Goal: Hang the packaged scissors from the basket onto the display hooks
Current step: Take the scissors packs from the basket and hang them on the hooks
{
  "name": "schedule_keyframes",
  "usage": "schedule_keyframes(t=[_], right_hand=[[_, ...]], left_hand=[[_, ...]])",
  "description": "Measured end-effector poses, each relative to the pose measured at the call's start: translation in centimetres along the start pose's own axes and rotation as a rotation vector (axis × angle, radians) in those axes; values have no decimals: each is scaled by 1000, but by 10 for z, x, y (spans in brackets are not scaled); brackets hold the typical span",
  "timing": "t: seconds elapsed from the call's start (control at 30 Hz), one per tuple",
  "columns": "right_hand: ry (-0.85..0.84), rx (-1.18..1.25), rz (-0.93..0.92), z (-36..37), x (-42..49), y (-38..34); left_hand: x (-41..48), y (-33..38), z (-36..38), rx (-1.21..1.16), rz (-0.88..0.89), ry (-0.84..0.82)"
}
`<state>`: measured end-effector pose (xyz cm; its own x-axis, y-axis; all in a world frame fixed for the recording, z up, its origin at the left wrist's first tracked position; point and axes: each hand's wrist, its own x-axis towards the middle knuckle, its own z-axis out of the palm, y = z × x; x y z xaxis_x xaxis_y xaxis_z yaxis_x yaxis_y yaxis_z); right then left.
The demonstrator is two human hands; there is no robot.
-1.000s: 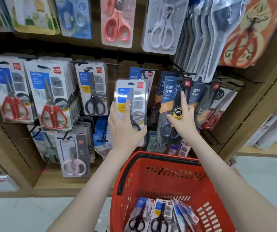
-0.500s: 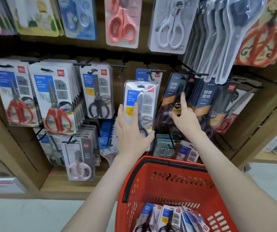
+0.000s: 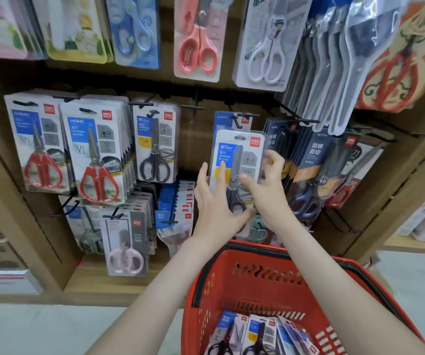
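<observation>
Left hand: we see it holding the pack of scissors from the left and from below; its fingers reach up across the blue label; its thumb curls round the lower edge
Right hand: the thumb presses on the front of the pack; the fingers are curled at its right edge; they are blurred, yet we read this as a pinch
Pack of scissors: upright, held between both hands in front of the display and above the basket; its top sits just below a hook, not yet on it; that hook already carries a blue pack
Basket: red, low in view, beneath our forearms; more packs lie in its bottom
Display, left: rows of red-handled scissors; beside them a black-handled pair; lower down a pink-handled pair
Display, right: dark packs hang just beside the right hand
</observation>
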<state>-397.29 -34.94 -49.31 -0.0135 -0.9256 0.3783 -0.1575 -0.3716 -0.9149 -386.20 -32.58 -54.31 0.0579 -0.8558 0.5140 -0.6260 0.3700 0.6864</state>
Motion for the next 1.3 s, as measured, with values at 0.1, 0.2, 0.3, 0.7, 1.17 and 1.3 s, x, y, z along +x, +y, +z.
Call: schedule_keyframes(t=[0.1,0.2,0.3,0.7,1.17,1.3], right_hand=[[3,-80,-117,8,5,-3],[-63,-158,-175,13,6,-1],[-132,-250,-247,18,-1,3],[-339,-298,-317,91,-21,-3],[-237,-227,-230,145,25,-34],[-247,-240,-186,154,39,-31]], left_hand=[[9,-3,-7,76,12,-28],[7,-10,-12,82,42,8],[-3,-21,-18,76,42,16],[-20,-81,-98,-42,-29,17],[38,-90,-152,146,-2,15],[48,-95,-151,147,-31,6]])
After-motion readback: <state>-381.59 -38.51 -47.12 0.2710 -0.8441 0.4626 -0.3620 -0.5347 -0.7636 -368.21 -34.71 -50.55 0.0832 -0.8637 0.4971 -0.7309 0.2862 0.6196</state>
